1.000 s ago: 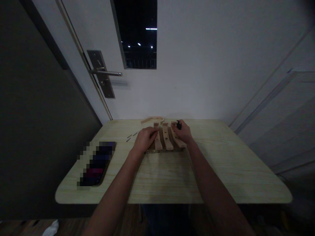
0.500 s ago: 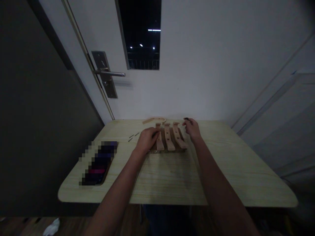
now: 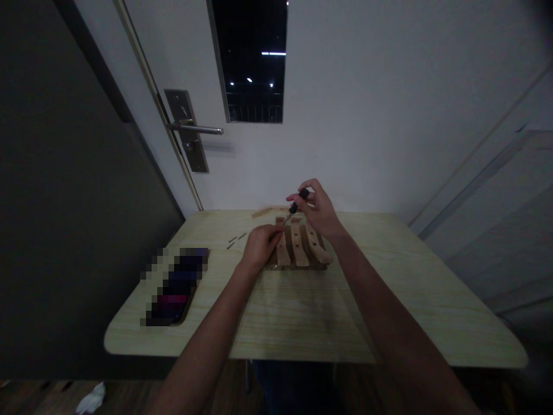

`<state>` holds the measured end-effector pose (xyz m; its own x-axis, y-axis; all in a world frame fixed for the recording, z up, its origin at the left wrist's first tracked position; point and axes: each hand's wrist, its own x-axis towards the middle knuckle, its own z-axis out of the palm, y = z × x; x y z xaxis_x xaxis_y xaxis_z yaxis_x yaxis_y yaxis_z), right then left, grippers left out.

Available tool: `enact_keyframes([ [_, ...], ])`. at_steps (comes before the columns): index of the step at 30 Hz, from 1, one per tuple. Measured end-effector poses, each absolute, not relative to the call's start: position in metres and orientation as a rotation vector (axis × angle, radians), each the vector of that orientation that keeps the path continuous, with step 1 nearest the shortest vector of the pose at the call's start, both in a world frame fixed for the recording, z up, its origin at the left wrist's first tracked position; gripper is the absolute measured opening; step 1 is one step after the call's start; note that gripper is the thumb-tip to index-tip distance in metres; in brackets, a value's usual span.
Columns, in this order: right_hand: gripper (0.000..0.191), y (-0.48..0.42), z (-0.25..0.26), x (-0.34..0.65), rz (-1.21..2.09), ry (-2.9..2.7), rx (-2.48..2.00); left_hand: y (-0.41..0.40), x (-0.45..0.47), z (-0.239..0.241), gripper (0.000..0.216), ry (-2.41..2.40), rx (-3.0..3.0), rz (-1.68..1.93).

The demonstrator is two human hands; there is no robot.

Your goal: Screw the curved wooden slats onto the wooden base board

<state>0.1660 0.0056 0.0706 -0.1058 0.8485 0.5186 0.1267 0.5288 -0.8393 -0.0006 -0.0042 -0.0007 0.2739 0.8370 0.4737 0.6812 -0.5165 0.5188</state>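
Note:
My right hand (image 3: 322, 213) grips a screwdriver (image 3: 299, 200) with a black handle, its shaft slanting down and left. The screwdriver's tip ends by the fingertips of my left hand (image 3: 260, 248). Those fingers are pinched together at the upper part of the leftmost curved wooden strip (image 3: 283, 253); whatever lies between them is too small to make out. Beside it lie a middle strip (image 3: 298, 248) and a right strip (image 3: 317, 248), both with dark holes. All three strips rest side by side on a brown block (image 3: 309, 267).
Several thin screws or nails (image 3: 231, 245) lie left of my left hand. Another bent wooden piece (image 3: 261, 212) is at the table's back edge, partly hidden. A dark phone (image 3: 179, 288), partly pixelated, lies on the left of the pale table (image 3: 410, 288). A white door (image 3: 367, 115) stands behind.
My right hand has moved left and up from beside the right strip, bringing the screwdriver over the leftmost strip to my left fingertips. My left hand has stayed in place.

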Motion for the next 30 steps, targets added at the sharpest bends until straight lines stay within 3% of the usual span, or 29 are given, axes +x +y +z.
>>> enact_keyframes([
  [9, 0.027, 0.006, 0.066, 0.166, 0.618, -1.684, -0.925, -0.008, 0.001, 0.003, 0.029, 1.364, 2.17, 1.13],
  [30, 0.017, 0.004, 0.076, 0.155, 0.446, -1.958, -0.936, -0.006, 0.001, 0.001, 0.022, 1.384, 2.206, 1.102],
])
